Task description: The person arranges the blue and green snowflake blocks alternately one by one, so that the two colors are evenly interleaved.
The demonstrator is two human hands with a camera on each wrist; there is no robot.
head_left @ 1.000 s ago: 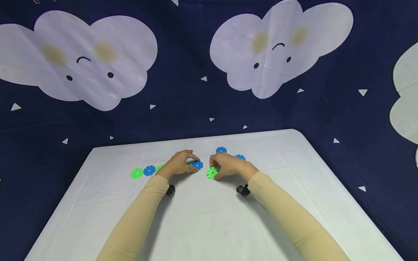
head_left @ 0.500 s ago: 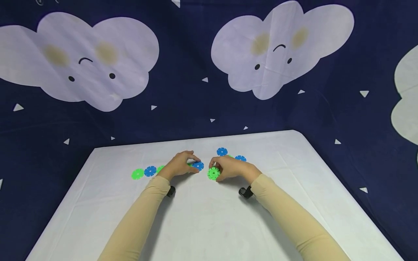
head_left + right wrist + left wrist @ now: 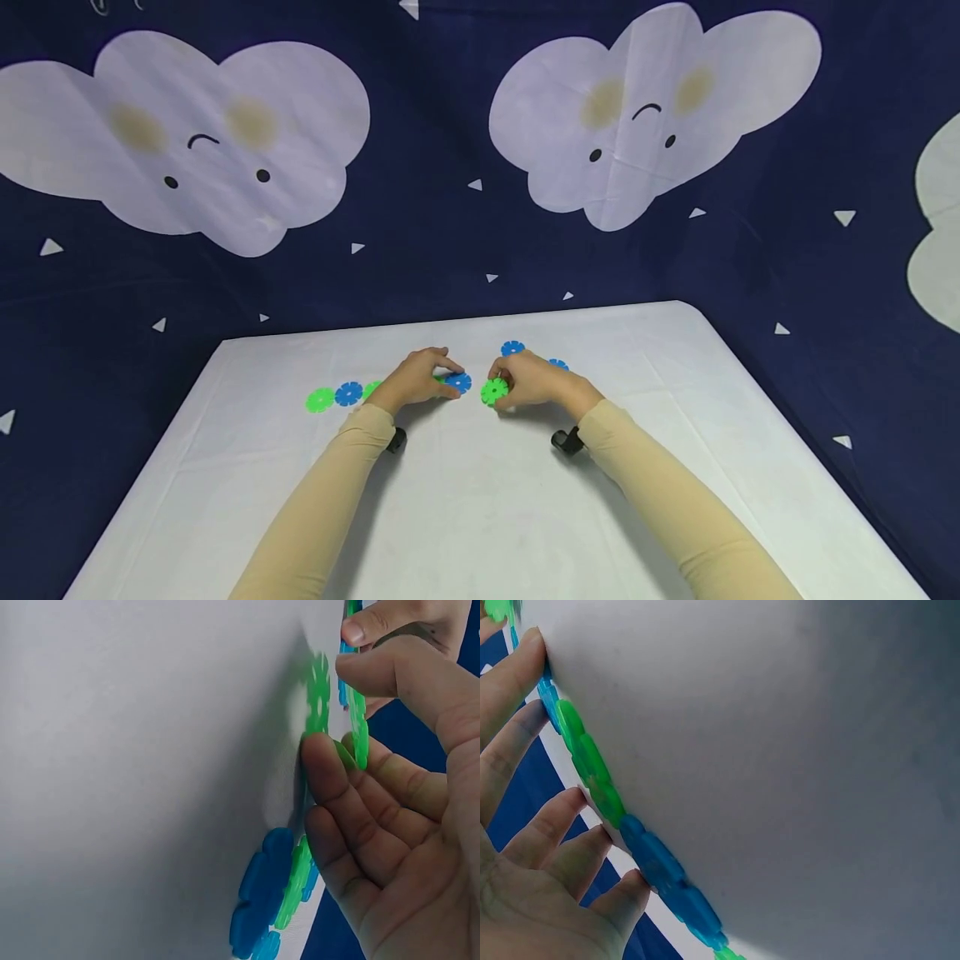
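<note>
My left hand (image 3: 414, 380) lies at the right end of a row of notched plastic discs, its thumb and index finger pinching a blue disc (image 3: 460, 383) by its edges. The other left fingers touch the row, where a green disc (image 3: 591, 761) and a blue disc (image 3: 671, 877) show in the left wrist view. Just to the right, my right hand (image 3: 536, 380) pinches a green notched disc (image 3: 494, 391) between thumb and fingers. This green disc (image 3: 360, 731) appears tilted edge-on in the right wrist view. A small gap separates it from the blue disc.
At the row's left end lie a green disc (image 3: 320, 400) and a blue disc (image 3: 348, 393). Behind my right hand are more discs, including a blue one (image 3: 513, 348) and another blue one (image 3: 558, 364). A white-covered table (image 3: 480, 500) meets a dark cloud-patterned cloth (image 3: 427, 250).
My right hand has moved slightly away from me with the green disc, whose tilt has changed. The left hand keeps its pinch on the blue disc. The head view has shifted a little.
</note>
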